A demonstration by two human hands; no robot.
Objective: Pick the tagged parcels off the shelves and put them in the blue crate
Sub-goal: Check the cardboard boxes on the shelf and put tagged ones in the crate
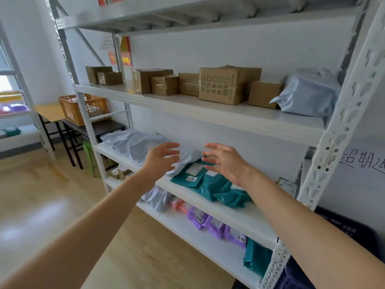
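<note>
Both bare forearms stretch toward the middle shelf (233, 212), the left hand (161, 158) and right hand (224, 161) side by side, fingers (210, 146) spread and relaxed, holding nothing. A teal parcel (187, 177) with a white tag lies flat on that shelf just below the gap between them, touching a grey bag (133, 142) behind the left hand. Purple parcels (216, 224) lie one shelf lower. The blue crate (350, 228) sits low at the right, beyond the rack's post.

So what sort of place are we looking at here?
Probably a small parcel stockroom or sorting room: metal shelving loaded with cardboard boxes and labelled teal mailer bags, plus an orange crate on a table nearby.
</note>
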